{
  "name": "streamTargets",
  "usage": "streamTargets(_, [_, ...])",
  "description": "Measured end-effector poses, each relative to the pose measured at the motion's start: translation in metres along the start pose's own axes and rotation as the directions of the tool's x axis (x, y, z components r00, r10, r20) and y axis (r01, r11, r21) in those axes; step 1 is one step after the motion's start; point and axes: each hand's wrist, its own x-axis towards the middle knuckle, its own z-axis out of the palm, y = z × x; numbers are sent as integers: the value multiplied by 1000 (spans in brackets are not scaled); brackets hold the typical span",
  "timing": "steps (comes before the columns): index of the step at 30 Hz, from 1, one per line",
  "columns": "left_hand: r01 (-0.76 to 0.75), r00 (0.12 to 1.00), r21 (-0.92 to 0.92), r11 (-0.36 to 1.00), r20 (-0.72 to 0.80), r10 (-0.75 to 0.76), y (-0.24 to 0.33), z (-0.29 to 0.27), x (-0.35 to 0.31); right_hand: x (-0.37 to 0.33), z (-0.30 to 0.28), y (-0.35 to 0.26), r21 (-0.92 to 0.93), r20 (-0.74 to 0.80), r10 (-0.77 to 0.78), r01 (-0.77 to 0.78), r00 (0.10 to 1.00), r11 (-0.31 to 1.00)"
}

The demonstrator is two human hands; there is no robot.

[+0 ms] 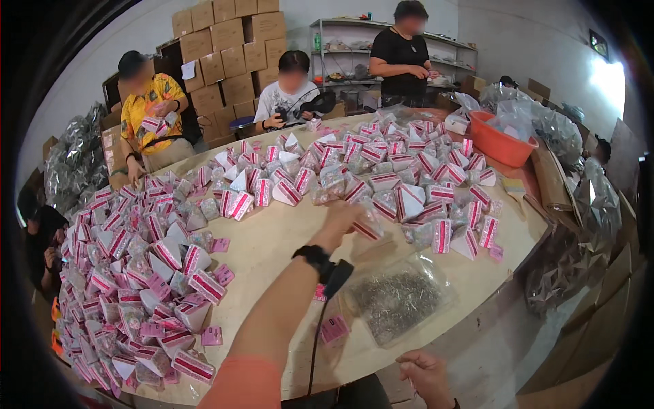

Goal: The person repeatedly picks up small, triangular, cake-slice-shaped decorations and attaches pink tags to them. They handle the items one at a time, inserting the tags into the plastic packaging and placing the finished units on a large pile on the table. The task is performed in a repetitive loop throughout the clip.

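Stretched out over the middle of the table, my left hand is closed on a small clear packet with a pink-and-white card top. It is at the near edge of a heap of similar packets. Close to the table's front edge, my right hand is curled with fingers pressed together; whatever it may hold is too small to name. Between my hands lies a clear plastic tray full of small thin metal pieces. Left of the tray are pink cards, partly behind a cable from my left wrist.
A big pile of packets covers the table's left side. At the far right stand an orange basin with plastic bags and a flat brush. Several people are around the table, with stacked cartons and shelves behind.
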Motion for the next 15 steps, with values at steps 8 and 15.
streamTargets(8, [228,967,-804,549,253,-32,19,-48,-152,-5,7,1,-8,98,-101,103,990,995])
streamTargets(15, [-53,997,-575,816,21,79,14,-43,-272,-13,45,-48,-51,200,-374,391,906,919])
